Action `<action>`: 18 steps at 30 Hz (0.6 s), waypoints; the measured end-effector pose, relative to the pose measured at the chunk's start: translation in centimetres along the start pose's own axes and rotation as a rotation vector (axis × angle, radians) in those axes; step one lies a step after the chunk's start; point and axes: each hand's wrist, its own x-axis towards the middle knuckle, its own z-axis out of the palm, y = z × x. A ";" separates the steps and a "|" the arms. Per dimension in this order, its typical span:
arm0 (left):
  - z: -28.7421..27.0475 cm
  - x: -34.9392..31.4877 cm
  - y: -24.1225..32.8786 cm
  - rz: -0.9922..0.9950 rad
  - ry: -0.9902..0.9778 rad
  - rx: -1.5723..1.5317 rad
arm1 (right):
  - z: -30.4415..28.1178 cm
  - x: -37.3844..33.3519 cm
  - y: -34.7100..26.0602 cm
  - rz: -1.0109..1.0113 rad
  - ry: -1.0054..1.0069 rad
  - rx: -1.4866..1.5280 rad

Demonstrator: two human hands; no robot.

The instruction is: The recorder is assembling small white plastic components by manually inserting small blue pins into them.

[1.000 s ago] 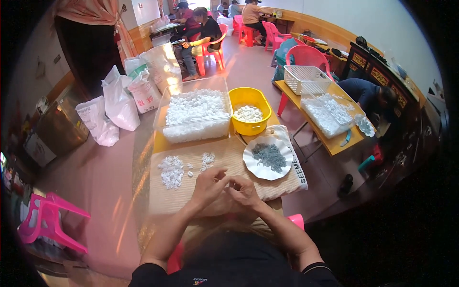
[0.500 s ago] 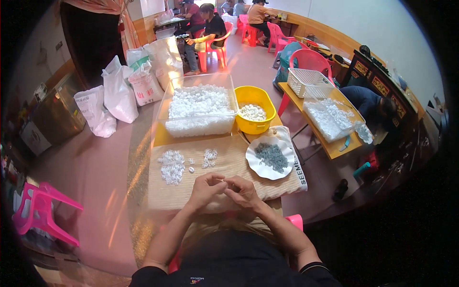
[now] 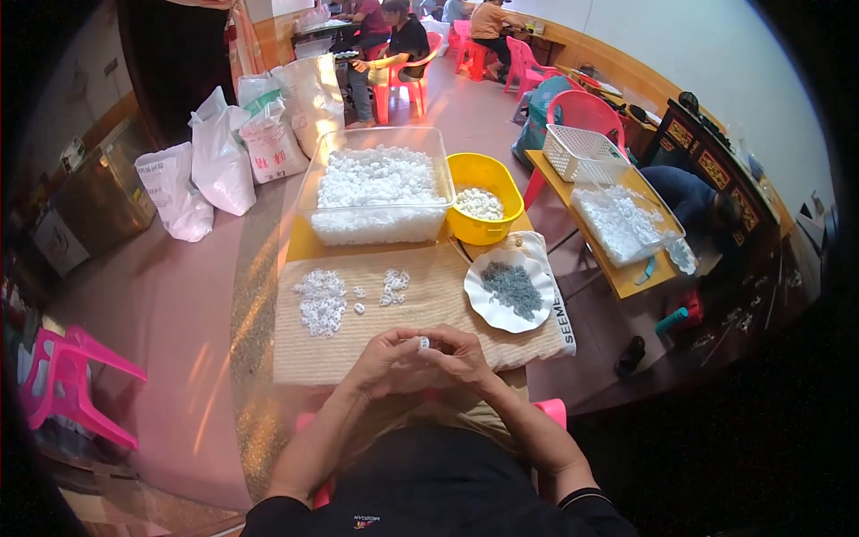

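Observation:
My left hand (image 3: 385,358) and my right hand (image 3: 459,356) meet at the near edge of the ribbed beige cloth (image 3: 420,313). Their fingers are closed together round a small white plastic piece (image 3: 424,342) that shows between the fingertips. Beyond my left hand lies a pile of small white ring-like pieces (image 3: 320,302). A smaller group of them (image 3: 395,286) sits to its right, with a few single ones between. Past my right hand stands a white scalloped plate (image 3: 484,310) bearing many small grey-green parts (image 3: 516,291).
Behind the cloth are a clear bin (image 3: 376,231) heaped with white pieces and a yellow tub (image 3: 483,234) of cream pieces. White sacks (image 3: 224,170) stand at left, near a pink stool (image 3: 67,380). A side table (image 3: 626,283) is at right; several people sit farther off.
The white piece now shows between my fingertips, where it was hidden before. My hands stay together in nearly the same place, and the view has shifted slightly.

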 end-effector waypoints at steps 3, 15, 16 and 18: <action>-1.1 0.1 -0.7 -0.021 -0.051 -0.045 | 0.4 0.0 -0.3 0.073 0.017 0.100; -0.5 -0.5 -0.9 -0.013 -0.073 -0.170 | 0.3 0.1 -1.0 0.157 -0.034 0.087; -0.6 -0.5 -0.9 -0.014 -0.072 -0.174 | 0.2 0.1 -0.9 0.143 -0.035 0.088; -0.8 -0.4 -0.9 0.006 -0.125 -0.152 | 0.2 0.1 -0.8 0.131 -0.038 0.088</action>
